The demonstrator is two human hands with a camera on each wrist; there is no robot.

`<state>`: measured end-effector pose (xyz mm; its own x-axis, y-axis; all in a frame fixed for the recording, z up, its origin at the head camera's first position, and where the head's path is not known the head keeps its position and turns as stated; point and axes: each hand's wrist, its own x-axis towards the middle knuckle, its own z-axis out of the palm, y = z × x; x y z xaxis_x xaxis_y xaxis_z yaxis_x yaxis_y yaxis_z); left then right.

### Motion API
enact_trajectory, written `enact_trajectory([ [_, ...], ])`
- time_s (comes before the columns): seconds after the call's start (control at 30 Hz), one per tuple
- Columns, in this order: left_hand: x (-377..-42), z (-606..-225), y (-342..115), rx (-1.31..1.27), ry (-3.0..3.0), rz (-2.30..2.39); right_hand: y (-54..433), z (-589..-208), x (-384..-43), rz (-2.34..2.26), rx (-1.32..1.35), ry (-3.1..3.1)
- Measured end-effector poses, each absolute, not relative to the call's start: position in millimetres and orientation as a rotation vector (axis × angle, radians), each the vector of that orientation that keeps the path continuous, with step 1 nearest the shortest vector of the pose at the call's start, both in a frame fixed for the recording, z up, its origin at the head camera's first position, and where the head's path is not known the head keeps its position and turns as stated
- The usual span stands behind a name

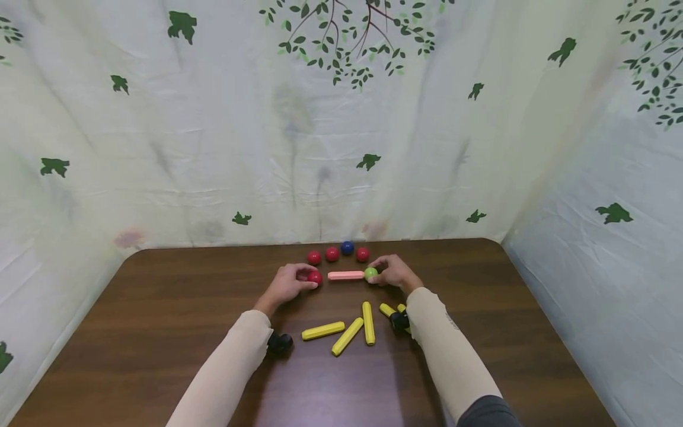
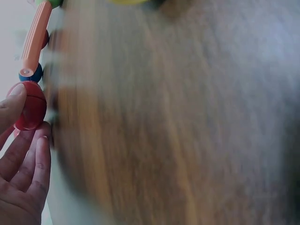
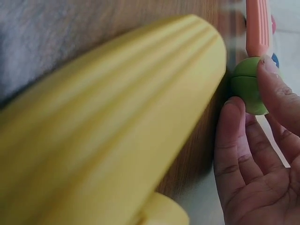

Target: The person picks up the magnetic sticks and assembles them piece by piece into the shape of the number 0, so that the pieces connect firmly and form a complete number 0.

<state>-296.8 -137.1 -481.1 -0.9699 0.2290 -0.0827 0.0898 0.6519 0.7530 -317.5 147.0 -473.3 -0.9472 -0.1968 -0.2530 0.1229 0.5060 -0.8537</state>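
Between its thumb and fingers my left hand [image 1: 288, 283] pinches a red ball [image 2: 33, 105]. Just to the right of that ball, with a small gap, lies a pink ribbed rod [image 1: 345, 276]. At the rod's right end is a green ball [image 3: 246, 84], touching it. My right hand [image 1: 393, 273] pinches this green ball between thumb and fingers. In the left wrist view the near end of the pink rod shows right by the red ball.
Behind the hands stand several red balls [image 1: 332, 254] and a blue ball [image 1: 347, 248] in a row. Several yellow rods [image 1: 323, 331] lie nearer on the brown table [image 1: 176, 332], some partly under the right forearm. A white leaf-print cloth [image 1: 213, 148] hangs beyond the table.
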Motion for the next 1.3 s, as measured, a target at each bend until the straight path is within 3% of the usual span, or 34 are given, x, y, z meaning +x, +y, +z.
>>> enact_trajectory([
  [1.3, -301, -485, -127, 0.296, 2.699, 1.186, 144, -477, -316, -1.422, 0.026, 2.419],
])
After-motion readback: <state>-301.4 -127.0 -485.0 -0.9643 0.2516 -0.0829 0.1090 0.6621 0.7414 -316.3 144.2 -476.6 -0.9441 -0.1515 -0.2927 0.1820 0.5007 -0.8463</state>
